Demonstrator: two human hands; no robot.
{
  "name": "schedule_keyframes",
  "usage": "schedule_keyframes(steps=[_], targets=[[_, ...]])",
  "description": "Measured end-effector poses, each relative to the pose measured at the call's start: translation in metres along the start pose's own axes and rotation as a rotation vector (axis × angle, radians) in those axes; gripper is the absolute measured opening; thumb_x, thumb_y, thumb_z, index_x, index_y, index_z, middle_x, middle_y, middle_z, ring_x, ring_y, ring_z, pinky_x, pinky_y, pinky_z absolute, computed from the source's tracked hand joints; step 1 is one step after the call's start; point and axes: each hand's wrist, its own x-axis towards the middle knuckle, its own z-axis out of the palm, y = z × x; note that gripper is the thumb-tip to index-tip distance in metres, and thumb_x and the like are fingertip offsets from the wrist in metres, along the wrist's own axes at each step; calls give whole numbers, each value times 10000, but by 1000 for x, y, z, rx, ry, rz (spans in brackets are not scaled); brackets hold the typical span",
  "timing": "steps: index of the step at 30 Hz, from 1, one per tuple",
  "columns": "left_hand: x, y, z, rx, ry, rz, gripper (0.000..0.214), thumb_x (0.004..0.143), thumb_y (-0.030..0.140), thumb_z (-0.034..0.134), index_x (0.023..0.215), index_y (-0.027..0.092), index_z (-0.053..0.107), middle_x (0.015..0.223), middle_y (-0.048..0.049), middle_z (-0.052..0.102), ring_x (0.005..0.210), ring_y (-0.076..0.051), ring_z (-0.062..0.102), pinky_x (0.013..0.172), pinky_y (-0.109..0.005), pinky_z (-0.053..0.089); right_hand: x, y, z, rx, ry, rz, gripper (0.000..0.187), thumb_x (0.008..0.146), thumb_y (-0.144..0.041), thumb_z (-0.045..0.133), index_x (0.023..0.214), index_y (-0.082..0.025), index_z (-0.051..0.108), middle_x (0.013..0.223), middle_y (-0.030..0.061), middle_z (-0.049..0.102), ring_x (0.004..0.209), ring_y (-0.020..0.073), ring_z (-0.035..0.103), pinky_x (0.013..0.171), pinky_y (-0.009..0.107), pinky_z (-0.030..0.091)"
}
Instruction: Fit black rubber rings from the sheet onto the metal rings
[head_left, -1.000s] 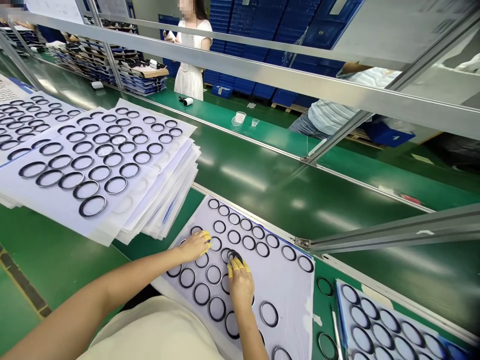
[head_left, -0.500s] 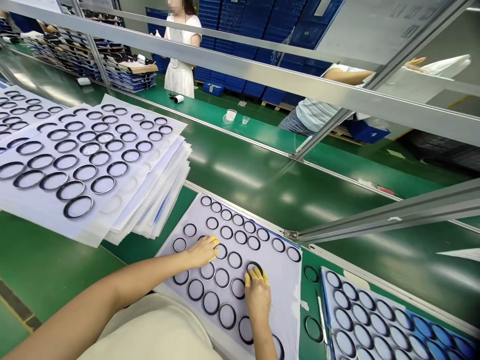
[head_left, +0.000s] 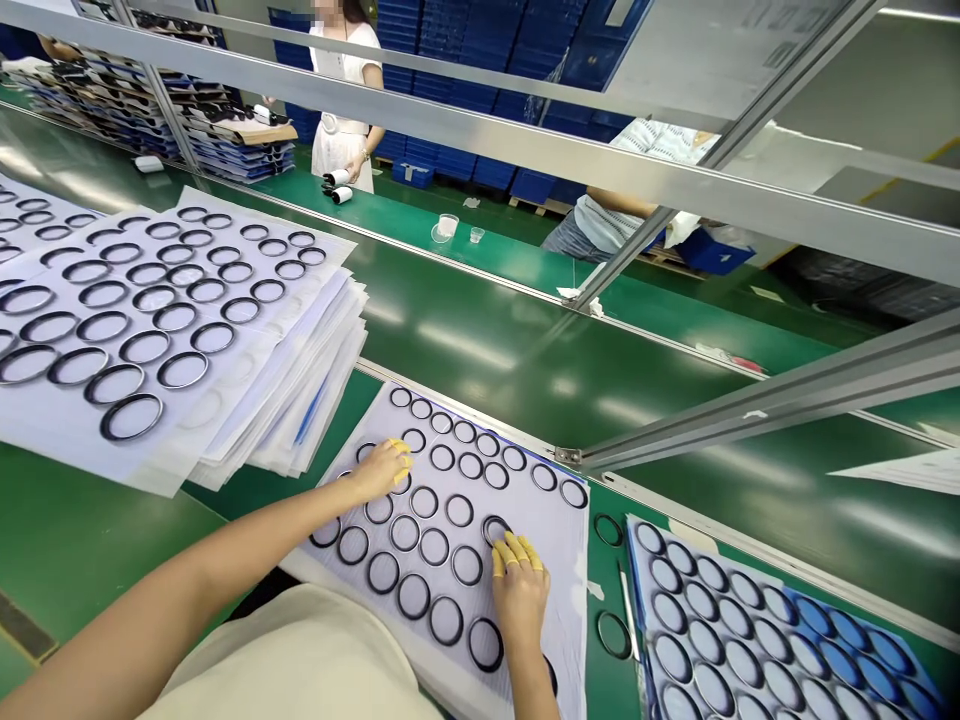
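Note:
A white sheet (head_left: 559,560) with rows of black rings lies on the green bench in front of me. My right hand (head_left: 519,592), with yellow cots on its fingertips, has its fingers pressed together on one black ring (head_left: 493,524) near the sheet's right side. My left hand (head_left: 381,468), also with yellow fingertips, rests on the sheet's left part with its fingers lightly bent, beside a ring (head_left: 413,440). It holds nothing.
A thick stack of ring sheets (head_left: 225,400) sits at the left. Another ring sheet on blue backing (head_left: 757,650) lies at the right, with loose rings (head_left: 608,530) between. An aluminium rail (head_left: 750,410) crosses above the green belt (head_left: 525,370). Two people stand beyond it.
My right hand has shifted rightward across the sheet with the ring at its fingertips. My left hand stays on the sheet's left part. The view has drifted right.

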Motion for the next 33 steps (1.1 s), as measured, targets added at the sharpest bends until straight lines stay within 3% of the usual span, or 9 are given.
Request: schedule_keyframes(steps=[6,10,13,18,21,25,29,33], targets=[[17,-37,-10,65,44,-151,250,914,224,547,1145,143,599,1244,-114,560,1155,-252,521,976,-473,440,-18,21,-31,-181,189,149,314,932,-312,453,827,-183,720,977,139,739,1016,353,621,779,447,390],[25,-45,-7,85,-1,-153,290,909,318,572,1148,154,583,1224,-95,570,1094,-233,565,928,-464,480,-20,29,-40,-207,171,118,382,927,-380,438,806,-160,726,945,167,737,942,359,625,715,430,394],[30,-43,-3,91,-19,-121,299,908,319,573,1158,155,579,1238,-98,560,1104,-238,559,928,-466,480,3,29,-28,-169,109,81,394,939,-369,411,865,-154,732,984,158,732,926,331,613,738,425,417],[39,-38,4,98,-49,-52,283,908,314,574,1139,151,585,1208,-93,574,1078,-230,570,906,-450,493,71,24,18,-73,-74,0,303,933,-257,442,971,-144,720,1103,147,695,1001,275,587,838,400,435],[45,-32,3,102,-38,-21,249,911,295,569,1112,149,595,1187,-88,582,1067,-222,573,896,-437,497,99,20,36,-48,-155,-3,204,922,-255,520,929,-145,692,1074,116,680,963,228,607,841,390,467],[52,-18,6,104,-26,59,160,916,237,553,1022,139,622,1189,-83,581,1116,-229,538,930,-441,466,111,6,41,-8,-231,6,167,916,-285,585,995,-144,628,1053,50,647,944,187,625,846,404,510],[59,1,24,94,-62,153,98,896,194,574,935,129,637,1080,-68,617,1103,-225,532,921,-411,453,114,-20,42,81,-340,-53,183,925,-291,575,1032,-149,620,1025,43,649,915,180,634,829,398,527],[68,13,41,100,-63,135,131,880,243,609,922,120,628,1025,-59,620,1040,-217,565,891,-421,469,118,-37,46,161,-403,-24,179,925,-302,575,1015,-154,623,978,33,652,843,158,638,776,362,541]])
